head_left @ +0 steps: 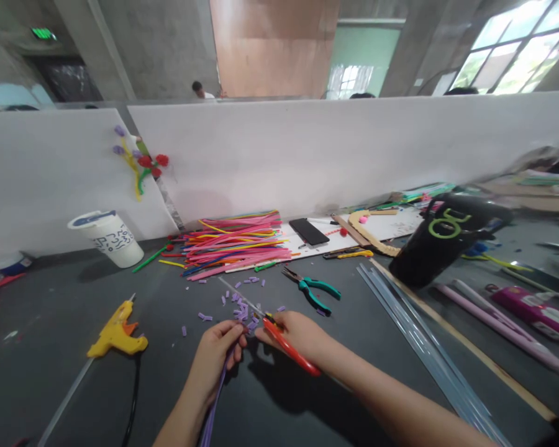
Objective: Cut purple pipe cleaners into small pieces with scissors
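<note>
My left hand [217,354] is closed around a bundle of purple pipe cleaners [214,403] that runs back along my forearm, its tips near my fingertips. My right hand [298,335] grips red-handled scissors [286,344]; the metal blades [240,298] point up and left, right at the bundle's tips. Several short purple cut pieces [242,307] lie scattered on the dark table just beyond both hands.
A yellow glue gun [116,332] lies left. Green-handled pliers [314,292] sit just beyond my right hand. A pile of coloured pipe cleaners [235,245], a phone [309,231], a paper cup [109,239], a black bag [440,245] and long clear sticks [414,323] surround the work area.
</note>
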Action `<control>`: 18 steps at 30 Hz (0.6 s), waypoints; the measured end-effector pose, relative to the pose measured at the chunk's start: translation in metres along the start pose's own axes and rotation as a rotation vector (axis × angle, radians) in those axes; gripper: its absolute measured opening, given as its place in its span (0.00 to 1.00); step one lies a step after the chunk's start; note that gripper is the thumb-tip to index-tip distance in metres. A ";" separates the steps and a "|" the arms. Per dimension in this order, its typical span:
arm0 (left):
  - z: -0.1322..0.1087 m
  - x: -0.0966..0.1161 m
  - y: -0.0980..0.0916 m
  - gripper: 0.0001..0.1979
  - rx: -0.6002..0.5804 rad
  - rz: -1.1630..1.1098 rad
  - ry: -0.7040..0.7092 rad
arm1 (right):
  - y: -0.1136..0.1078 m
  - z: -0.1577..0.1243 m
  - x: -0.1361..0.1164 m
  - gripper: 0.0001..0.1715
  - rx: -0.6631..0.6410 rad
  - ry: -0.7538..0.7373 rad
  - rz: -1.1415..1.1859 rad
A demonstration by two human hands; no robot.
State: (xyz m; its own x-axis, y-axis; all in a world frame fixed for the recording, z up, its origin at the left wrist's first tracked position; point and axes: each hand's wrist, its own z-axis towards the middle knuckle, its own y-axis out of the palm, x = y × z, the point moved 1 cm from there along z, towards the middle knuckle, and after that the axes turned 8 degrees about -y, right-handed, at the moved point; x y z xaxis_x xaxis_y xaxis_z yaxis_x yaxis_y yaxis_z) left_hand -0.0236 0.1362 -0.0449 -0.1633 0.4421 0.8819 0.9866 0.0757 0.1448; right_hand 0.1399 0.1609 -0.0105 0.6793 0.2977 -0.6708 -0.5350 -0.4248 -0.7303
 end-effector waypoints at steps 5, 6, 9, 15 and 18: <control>-0.004 -0.001 0.001 0.11 -0.002 0.031 0.005 | 0.009 0.007 -0.002 0.21 0.109 -0.060 0.012; -0.004 -0.001 0.001 0.11 -0.007 0.042 0.009 | 0.010 0.007 -0.001 0.20 0.116 -0.072 0.027; -0.004 -0.004 0.002 0.11 -0.016 0.059 0.008 | 0.013 0.003 0.006 0.18 0.115 -0.106 0.094; -0.008 -0.009 0.010 0.12 -0.053 0.171 -0.026 | 0.019 -0.001 0.013 0.10 0.148 -0.117 0.229; -0.011 -0.011 0.016 0.14 -0.069 0.257 -0.056 | 0.023 0.000 0.013 0.07 0.174 -0.123 0.275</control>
State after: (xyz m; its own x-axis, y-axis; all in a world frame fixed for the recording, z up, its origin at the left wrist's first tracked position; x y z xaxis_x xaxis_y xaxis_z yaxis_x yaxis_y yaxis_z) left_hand -0.0064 0.1227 -0.0476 0.0947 0.4875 0.8680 0.9932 -0.1058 -0.0490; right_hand 0.1361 0.1551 -0.0361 0.4376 0.2977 -0.8485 -0.7744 -0.3547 -0.5239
